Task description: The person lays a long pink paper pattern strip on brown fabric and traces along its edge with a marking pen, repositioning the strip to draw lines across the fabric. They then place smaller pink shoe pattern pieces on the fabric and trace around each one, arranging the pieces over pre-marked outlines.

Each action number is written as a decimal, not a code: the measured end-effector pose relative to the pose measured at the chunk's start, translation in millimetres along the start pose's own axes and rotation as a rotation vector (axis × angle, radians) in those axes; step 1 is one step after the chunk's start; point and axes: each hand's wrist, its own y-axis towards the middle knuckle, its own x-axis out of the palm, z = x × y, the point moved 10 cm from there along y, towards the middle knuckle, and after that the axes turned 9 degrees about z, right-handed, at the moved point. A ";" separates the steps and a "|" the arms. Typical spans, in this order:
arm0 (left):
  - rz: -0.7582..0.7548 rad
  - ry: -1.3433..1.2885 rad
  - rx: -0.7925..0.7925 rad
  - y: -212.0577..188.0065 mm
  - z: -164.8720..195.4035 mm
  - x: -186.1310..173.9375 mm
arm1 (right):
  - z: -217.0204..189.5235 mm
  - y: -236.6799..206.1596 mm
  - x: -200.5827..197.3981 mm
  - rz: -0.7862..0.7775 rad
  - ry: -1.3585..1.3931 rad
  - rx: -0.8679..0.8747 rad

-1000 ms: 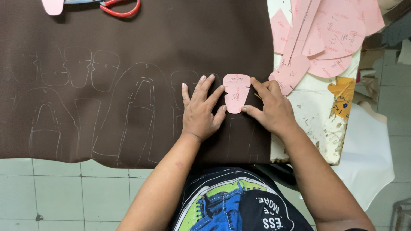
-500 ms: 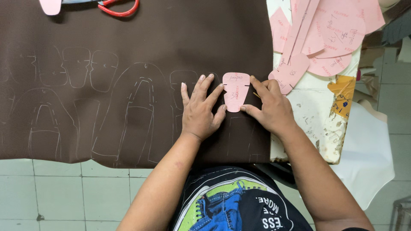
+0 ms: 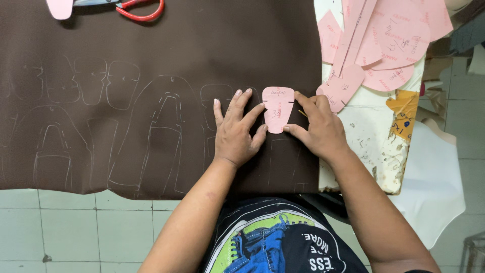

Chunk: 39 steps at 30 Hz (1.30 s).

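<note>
Brown leather sheet (image 3: 151, 60) covers the bench; left hand (image 3: 236, 132) lies flat, fingers spread, pinning a pink paper template (image 3: 278, 108) at its two o'clock. Right hand (image 3: 316, 126), half-curled, pinches the template's edge. Red scissors (image 3: 136, 7) at twelve.

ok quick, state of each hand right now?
Left hand: open, fingers spread flat, pressing the pink paper template onto the brown sheet.
Right hand: curled at the template's right edge; whether it holds anything cannot be told.
</note>
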 end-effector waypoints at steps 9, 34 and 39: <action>0.001 0.017 0.006 -0.6 0.5 1.9 | 4.2 1.7 2.4 -0.027 -0.017 0.051; 0.000 0.054 0.030 -6.0 5.3 0.3 | 0.0 -6.9 0.7 0.005 -0.042 0.001; 0.043 0.150 0.104 -10.5 19.5 -0.2 | 16.1 -12.2 -11.3 0.004 0.109 -0.003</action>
